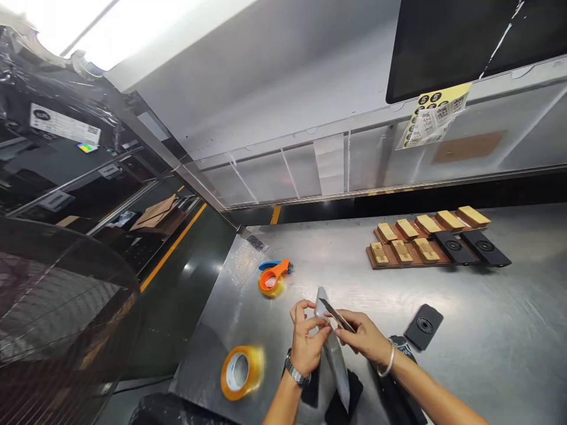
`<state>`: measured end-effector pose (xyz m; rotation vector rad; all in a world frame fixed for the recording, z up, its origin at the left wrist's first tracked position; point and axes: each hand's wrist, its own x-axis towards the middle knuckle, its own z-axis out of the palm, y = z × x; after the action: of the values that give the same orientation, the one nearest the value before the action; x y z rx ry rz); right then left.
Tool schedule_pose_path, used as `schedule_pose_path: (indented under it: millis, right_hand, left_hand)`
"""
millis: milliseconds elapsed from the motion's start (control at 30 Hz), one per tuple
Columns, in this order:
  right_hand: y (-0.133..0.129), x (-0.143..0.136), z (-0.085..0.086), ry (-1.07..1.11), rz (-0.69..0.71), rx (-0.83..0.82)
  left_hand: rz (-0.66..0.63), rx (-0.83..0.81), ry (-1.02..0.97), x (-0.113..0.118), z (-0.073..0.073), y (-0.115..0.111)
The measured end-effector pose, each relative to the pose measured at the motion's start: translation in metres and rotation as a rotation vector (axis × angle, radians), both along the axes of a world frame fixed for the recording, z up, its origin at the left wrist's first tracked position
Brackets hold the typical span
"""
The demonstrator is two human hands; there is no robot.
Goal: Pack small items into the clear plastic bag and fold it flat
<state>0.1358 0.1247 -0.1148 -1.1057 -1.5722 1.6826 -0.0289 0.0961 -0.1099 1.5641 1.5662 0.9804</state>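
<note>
My left hand (308, 342), with a watch on its wrist, pinches a long, narrow grey strip (337, 369) that looks like plastic film or a flattened bag. The strip's top end stands above my fingers and its lower end hangs towards dark pieces (354, 386) on the table. Closed round a utility knife (336, 314), my right hand (365, 339) wears a bracelet. The blade points up and left, close against the strip; whether it touches cannot be made out. Just right of my right hand lies a black plate with a round ring (424, 326).
Clear yellow tape (243, 373) stands at lower left. Behind it sits an orange and blue tape dispenser (275, 276). Brown trays (416, 264) with yellow blocks and two black plates (485, 247) are at back right. A grey partition (266, 136) rises behind the metal table (319, 251).
</note>
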Motion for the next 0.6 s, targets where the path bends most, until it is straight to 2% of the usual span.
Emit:
schedule_pose_path:
  millis: [100, 200, 300, 400, 500, 600]
  right_hand:
    - [0.011, 0.0, -0.01, 0.054, 0.04, 0.023]
    - [0.017, 0.004, -0.023, 0.064, 0.033, 0.073]
    - [0.022, 0.011, -0.034, 0.032, 0.004, 0.123]
    - [0.028, 0.015, -0.041, -0.021, -0.027, 0.156]
    - [0.034, 0.017, -0.041, -0.056, -0.029, 0.177]
    - [0.034, 0.017, -0.039, -0.055, 0.013, 0.158]
  left_hand:
    - [-0.056, -0.07, -0.134, 0.004, -0.013, 0.011]
    - [-0.049, -0.075, -0.235, 0.004, -0.031, 0.021]
    - [-0.126, -0.062, -0.227, 0.001, -0.036, 0.034]
    - [-0.356, -0.034, -0.053, -0.005, -0.026, 0.048]
    - [-0.602, 0.073, 0.273, -0.012, -0.016, 0.061]
    - [-0.717, 0.155, 0.433, -0.017, -0.014, 0.071]
